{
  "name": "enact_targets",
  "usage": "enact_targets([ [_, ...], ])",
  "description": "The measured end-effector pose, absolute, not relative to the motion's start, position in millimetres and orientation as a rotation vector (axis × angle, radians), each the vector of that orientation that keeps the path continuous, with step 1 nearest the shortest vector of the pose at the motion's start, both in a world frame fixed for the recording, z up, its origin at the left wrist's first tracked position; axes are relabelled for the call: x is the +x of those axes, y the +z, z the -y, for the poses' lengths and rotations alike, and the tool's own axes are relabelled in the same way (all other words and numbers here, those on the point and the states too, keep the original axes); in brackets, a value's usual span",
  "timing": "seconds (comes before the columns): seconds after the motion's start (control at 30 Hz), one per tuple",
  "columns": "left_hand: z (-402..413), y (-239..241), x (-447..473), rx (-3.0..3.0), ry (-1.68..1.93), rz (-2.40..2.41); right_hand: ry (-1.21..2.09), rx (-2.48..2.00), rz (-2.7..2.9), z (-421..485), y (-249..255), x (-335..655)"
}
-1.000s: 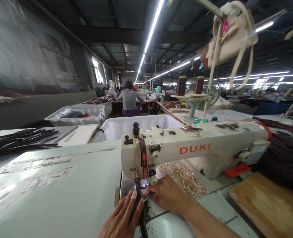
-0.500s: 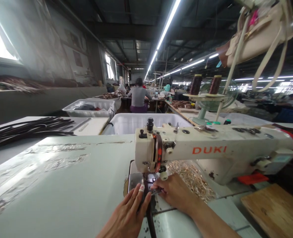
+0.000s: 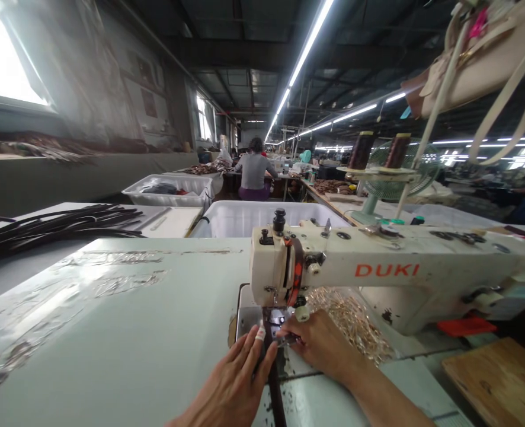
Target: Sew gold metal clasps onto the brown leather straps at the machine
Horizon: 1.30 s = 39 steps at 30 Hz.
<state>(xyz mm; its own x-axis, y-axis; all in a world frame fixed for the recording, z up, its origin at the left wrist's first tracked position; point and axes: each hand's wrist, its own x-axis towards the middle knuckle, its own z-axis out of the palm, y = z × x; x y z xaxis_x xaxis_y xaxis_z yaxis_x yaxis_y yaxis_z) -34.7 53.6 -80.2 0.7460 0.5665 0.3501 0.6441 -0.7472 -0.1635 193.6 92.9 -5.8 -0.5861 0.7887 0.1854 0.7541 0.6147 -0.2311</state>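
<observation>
A narrow dark brown strap (image 3: pixel 277 394) runs from the near table edge up under the presser area of the sewing machine (image 3: pixel 329 261). My left hand (image 3: pixel 238 376) lies over the strap with its fingers stretched forward, just before the needle; white tape wraps one fingertip. The thumb is on the strap's right side. Close by on the right, my right hand (image 3: pixel 322 344) has its fingers curled and pinched at a small metal guide (image 3: pixel 289 339) beside the strap. What those fingertips hold, if anything, is hidden. The needle plate (image 3: pixel 250 314) shows left of the strap.
A heap of gold-coloured metal pieces (image 3: pixel 355 326) lies behind my right forearm. Dark strips (image 3: pixel 67 222) rest on the left table. A white bin (image 3: pixel 266 216) stands behind the machine. A wooden board (image 3: pixel 498 379) is at right. A person (image 3: pixel 254 172) sits further ahead.
The whole view has shifted, with the machine and table appearing slightly further right. Both hands stay at nearly the same place by the needle; any strap travel is too small to tell.
</observation>
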Motion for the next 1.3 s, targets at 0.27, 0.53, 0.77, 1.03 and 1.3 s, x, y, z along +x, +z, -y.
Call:
enact_targets([
  [0.27, -54.4, -74.1, -35.2, -2.654, -0.381, 0.922, 0.159, -1.249, 2.559, -92.5, -3.2, 194.5],
  [0.53, -57.2, -88.7, -39.7, -2.552, -0.412, 0.892, 0.128, -1.266, 2.586, -90.5, -1.2, 193.4],
  [0.77, -45.9, -69.4, -35.5, -2.529, -0.308, 0.945, 0.094, -1.264, 2.600, -91.6, -2.5, 193.5],
  [1.03, -43.8, -41.1, -41.0, -2.570, -0.143, 0.777, 0.014, -1.245, 2.603, -91.4, -2.4, 194.4],
  [1.3, -48.7, -37.1, -39.9, -2.563, -0.304, 0.712, 0.018, -1.249, 2.612, -90.5, -2.5, 195.1],
])
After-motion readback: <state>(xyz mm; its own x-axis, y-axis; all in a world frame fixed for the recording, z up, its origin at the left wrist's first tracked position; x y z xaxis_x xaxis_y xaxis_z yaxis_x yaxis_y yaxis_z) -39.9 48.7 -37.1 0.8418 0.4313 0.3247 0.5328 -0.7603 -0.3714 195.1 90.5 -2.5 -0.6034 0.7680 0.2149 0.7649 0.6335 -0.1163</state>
